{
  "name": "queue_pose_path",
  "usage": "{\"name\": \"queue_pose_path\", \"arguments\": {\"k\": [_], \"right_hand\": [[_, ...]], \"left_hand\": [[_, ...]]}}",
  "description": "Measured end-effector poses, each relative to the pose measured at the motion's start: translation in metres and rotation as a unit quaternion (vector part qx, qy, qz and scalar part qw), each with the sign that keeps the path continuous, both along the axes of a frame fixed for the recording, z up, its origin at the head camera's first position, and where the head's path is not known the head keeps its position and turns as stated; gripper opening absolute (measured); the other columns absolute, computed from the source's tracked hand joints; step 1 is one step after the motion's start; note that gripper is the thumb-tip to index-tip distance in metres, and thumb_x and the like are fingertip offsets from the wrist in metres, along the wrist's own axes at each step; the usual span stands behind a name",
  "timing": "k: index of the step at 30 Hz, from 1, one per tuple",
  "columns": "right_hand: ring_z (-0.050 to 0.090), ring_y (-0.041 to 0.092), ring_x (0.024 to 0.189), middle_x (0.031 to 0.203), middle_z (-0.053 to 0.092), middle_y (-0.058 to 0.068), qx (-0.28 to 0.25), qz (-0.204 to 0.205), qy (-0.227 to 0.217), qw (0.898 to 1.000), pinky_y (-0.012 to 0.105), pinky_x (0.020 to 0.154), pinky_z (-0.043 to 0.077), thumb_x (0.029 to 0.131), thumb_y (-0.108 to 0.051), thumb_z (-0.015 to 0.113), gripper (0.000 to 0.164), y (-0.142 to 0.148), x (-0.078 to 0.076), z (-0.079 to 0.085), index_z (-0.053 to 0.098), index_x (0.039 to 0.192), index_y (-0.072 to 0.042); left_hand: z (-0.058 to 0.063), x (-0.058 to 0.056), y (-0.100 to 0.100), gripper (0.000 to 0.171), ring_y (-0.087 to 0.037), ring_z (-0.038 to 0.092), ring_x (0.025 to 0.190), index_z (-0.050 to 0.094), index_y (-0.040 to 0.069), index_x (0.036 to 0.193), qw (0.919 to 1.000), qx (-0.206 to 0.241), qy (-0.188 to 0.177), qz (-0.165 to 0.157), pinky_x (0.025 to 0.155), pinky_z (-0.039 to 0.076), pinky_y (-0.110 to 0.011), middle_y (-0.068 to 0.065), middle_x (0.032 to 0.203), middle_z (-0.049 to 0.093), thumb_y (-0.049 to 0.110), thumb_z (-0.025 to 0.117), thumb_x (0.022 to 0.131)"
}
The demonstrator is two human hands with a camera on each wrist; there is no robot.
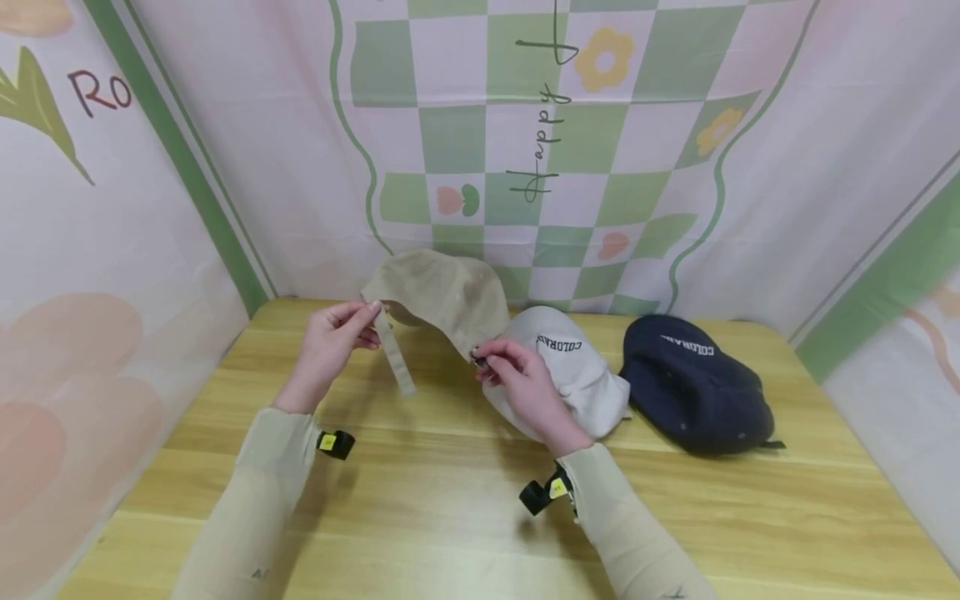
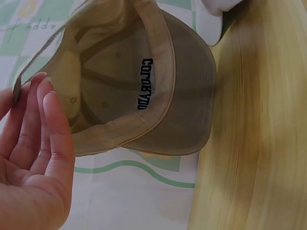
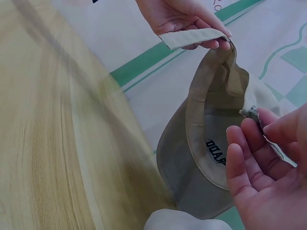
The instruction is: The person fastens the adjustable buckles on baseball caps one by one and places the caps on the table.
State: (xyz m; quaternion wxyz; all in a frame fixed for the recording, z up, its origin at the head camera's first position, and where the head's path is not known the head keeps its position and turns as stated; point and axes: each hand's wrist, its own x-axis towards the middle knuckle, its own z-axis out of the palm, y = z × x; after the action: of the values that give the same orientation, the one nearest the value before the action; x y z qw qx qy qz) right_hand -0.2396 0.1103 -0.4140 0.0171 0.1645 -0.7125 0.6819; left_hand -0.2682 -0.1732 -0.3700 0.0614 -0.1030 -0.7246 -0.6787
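Observation:
A beige baseball cap (image 1: pixel 442 292) is held up off the table, its back opening towards me. My left hand (image 1: pixel 335 346) pinches the cap's strap (image 1: pixel 393 354) near its base, and the loose end hangs down below the fingers. With thumb and fingertips my right hand (image 1: pixel 525 387) pinches the metal buckle (image 3: pixel 254 115) on the cap's other back edge. Strap and buckle are apart. Inside the cap, the reversed COLORADO stitching (image 2: pixel 145 84) and the sweatband (image 2: pixel 160 72) show in the left wrist view.
A light grey cap (image 1: pixel 562 354) lies on the wooden table (image 1: pixel 420 508), partly behind my right hand. To its right is a navy cap (image 1: pixel 693 387) with its strap end sticking out. A printed cloth (image 1: pixel 525 150) hangs along the table's back edge.

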Motion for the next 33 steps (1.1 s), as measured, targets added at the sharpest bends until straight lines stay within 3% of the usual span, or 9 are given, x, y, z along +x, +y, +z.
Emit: {"name": "queue_pose_path", "arguments": {"k": [5, 10, 15, 23, 28, 33], "right_hand": [[0.065, 0.023, 0.092, 0.109, 0.065, 0.022, -0.006, 0.011, -0.014, 1.0, 0.03, 0.082, 0.056, 0.103, 0.004, 0.048, 0.021, 0.0, -0.001, -0.001, 0.064, 0.116, 0.01], [0.064, 0.021, 0.096, 0.113, 0.065, 0.023, 0.008, -0.006, -0.009, 1.0, 0.026, 0.086, 0.053, 0.096, 0.005, 0.062, 0.022, 0.0, 0.0, -0.002, 0.066, 0.118, 0.008], [0.064, 0.022, 0.096, 0.109, 0.069, 0.014, 0.023, -0.042, -0.011, 0.999, 0.024, 0.084, 0.053, 0.096, -0.004, 0.07, 0.02, 0.0, 0.0, -0.003, 0.07, 0.114, 0.003], [0.066, 0.028, 0.093, 0.107, 0.07, 0.012, 0.014, -0.074, 0.0, 0.997, 0.027, 0.08, 0.056, 0.098, -0.011, 0.07, 0.019, 0.0, -0.001, -0.004, 0.071, 0.11, 0.003], [0.062, 0.038, 0.088, 0.093, 0.068, 0.014, 0.007, -0.093, 0.013, 0.996, 0.023, 0.07, 0.053, 0.1, -0.008, 0.067, 0.013, 0.0, -0.002, -0.003, 0.069, 0.105, 0.004], [0.064, 0.036, 0.089, 0.096, 0.069, 0.015, -0.021, -0.083, -0.004, 0.996, 0.028, 0.073, 0.056, 0.1, 0.0, 0.062, 0.015, 0.0, -0.003, -0.001, 0.062, 0.115, 0.005]], "left_hand": [[0.001, 0.001, 0.001, 0.043, -0.016, 0.067, 0.072, 0.065, -0.014, 0.119, 1.0, 0.0, 0.001, 0.002, 0.072, 0.06, -0.03, -0.003, 0.09, 0.072, 0.026, 0.065, 0.103], [0.0, 0.003, 0.004, 0.039, -0.016, 0.069, 0.075, 0.06, -0.012, 0.127, 1.0, -0.006, 0.0, -0.005, 0.075, 0.06, -0.031, -0.003, 0.093, 0.072, 0.015, 0.068, 0.1], [-0.002, 0.002, 0.006, 0.059, -0.013, 0.07, 0.077, 0.046, -0.007, 0.146, 0.9998, -0.007, -0.002, -0.021, 0.078, 0.06, -0.031, -0.003, 0.096, 0.072, 0.004, 0.073, 0.095], [-0.004, 0.001, 0.01, 0.068, -0.015, 0.072, 0.082, 0.036, -0.003, 0.154, 0.9988, -0.01, 0.005, -0.048, 0.078, 0.061, -0.035, -0.009, 0.107, 0.064, 0.0, 0.07, 0.095], [-0.005, 0.002, 0.011, 0.077, -0.017, 0.072, 0.087, 0.032, -0.001, 0.156, 0.9971, -0.013, 0.003, -0.075, 0.082, 0.06, -0.039, -0.013, 0.112, 0.063, -0.006, 0.072, 0.091], [-0.003, 0.004, 0.013, 0.068, -0.017, 0.071, 0.089, 0.042, -0.005, 0.151, 0.9963, -0.032, 0.006, -0.079, 0.085, 0.059, -0.041, -0.014, 0.112, 0.064, -0.006, 0.073, 0.09]]}}
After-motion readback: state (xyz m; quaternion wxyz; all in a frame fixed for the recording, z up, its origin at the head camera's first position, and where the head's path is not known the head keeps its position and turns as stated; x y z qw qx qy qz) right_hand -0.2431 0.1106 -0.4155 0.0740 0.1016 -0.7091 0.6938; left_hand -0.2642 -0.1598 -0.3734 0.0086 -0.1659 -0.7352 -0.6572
